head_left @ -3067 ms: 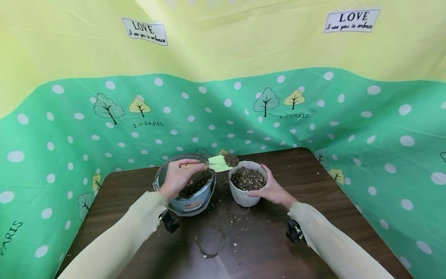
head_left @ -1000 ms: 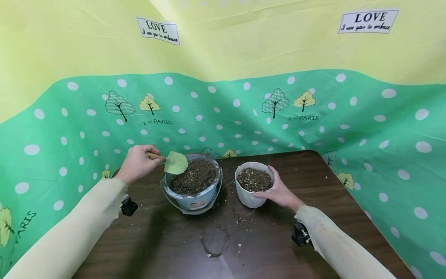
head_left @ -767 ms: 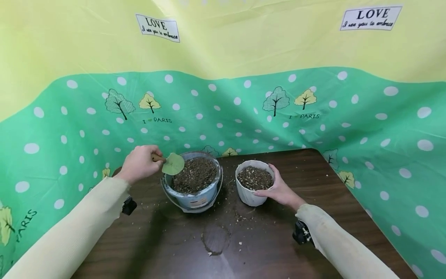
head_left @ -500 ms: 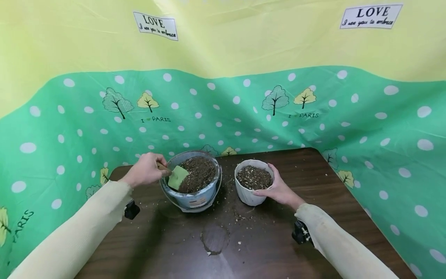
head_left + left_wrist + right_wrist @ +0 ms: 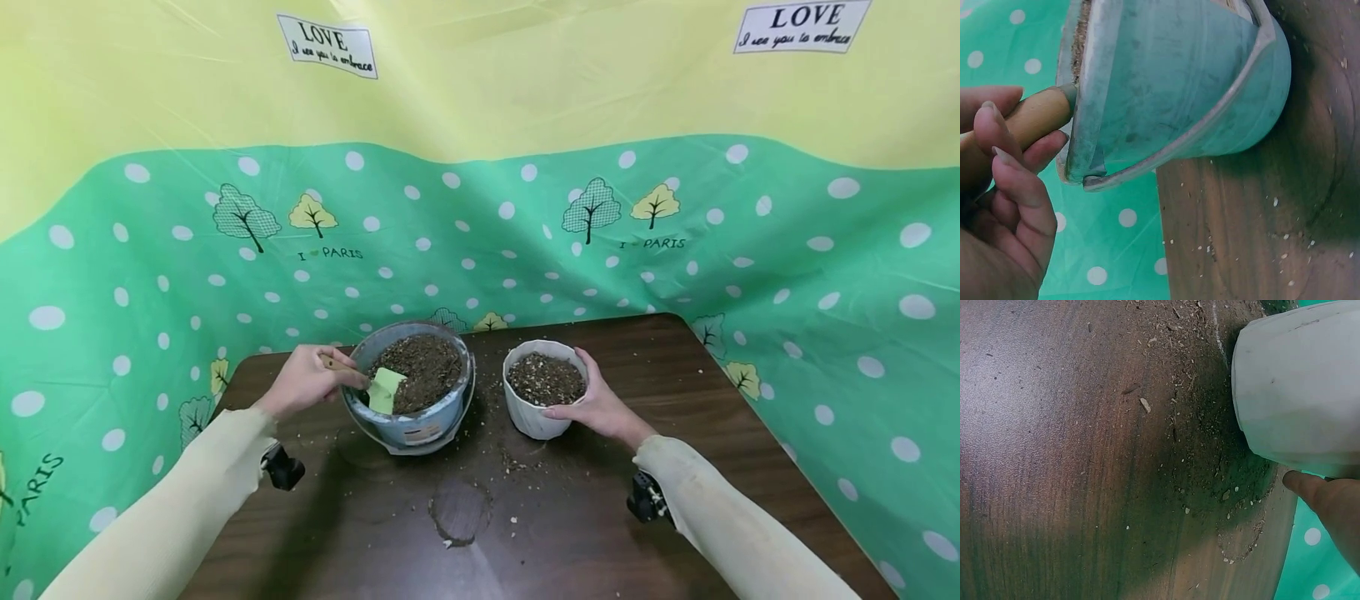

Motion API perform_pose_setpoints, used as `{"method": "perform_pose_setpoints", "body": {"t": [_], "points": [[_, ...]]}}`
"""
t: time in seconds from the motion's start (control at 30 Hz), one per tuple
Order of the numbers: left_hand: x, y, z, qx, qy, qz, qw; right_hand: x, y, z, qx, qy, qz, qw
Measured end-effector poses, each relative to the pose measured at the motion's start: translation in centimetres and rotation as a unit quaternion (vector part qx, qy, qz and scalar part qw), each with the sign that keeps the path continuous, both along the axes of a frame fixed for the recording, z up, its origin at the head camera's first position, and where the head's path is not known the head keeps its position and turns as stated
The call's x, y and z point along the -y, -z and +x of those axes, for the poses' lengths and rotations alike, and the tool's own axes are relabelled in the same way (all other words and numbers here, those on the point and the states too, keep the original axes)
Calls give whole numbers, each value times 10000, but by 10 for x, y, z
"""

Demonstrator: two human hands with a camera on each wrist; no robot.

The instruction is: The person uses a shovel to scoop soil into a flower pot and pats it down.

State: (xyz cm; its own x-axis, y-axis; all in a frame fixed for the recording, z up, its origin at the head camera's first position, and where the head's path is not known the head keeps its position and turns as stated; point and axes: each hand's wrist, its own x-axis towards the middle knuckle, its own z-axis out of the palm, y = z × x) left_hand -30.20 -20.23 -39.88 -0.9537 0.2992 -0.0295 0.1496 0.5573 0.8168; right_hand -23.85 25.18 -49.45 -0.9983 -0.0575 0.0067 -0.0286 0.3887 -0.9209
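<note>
My left hand (image 5: 306, 379) grips the wooden handle of a small garden trowel (image 5: 386, 390). Its pale green blade tilts down into the dark soil at the left side of a blue-grey bucket (image 5: 423, 433). In the left wrist view, curled fingers surround the handle (image 5: 1040, 115) right at the bucket's rim, and the rim hides the blade. To the right, a white flowerpot (image 5: 534, 421), nearly full of soil with pale flecks, stands upright on the table. My right hand (image 5: 603, 412) holds its right side, thumb in front and fingers behind. One digit shows below the pot (image 5: 1297, 387) in the right wrist view.
The brown wooden table (image 5: 600, 517) carries scattered soil crumbs (image 5: 517, 460) and a ring of dirt (image 5: 461, 512) in front. The bucket's wire handle hangs down its front. A green and yellow printed cloth (image 5: 465, 225) encloses the back and sides.
Earlier, the trowel carried soil over the flowerpot's rim. It has since moved left to the bucket, and its blade has dropped into the soil there. My right hand keeps holding the pot.
</note>
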Motion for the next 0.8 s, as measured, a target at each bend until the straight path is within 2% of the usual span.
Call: {"method": "perform_pose_setpoints", "body": {"t": [0.23, 0.37, 0.6, 0.8], "points": [[7, 4, 6, 221, -228, 500, 9982, 2, -1, 2, -25, -7, 63, 10000], [8, 8, 8, 375, -418, 929, 9941, 1, -2, 3, -16, -1, 35, 10000], [6, 12, 13, 635, -482, 1796, 9805, 1, -1, 3, -15, 1, 20, 10000], [-4, 10, 13, 680, -540, 2280, 9698, 2, -2, 4, -24, -17, 28, 10000]]}}
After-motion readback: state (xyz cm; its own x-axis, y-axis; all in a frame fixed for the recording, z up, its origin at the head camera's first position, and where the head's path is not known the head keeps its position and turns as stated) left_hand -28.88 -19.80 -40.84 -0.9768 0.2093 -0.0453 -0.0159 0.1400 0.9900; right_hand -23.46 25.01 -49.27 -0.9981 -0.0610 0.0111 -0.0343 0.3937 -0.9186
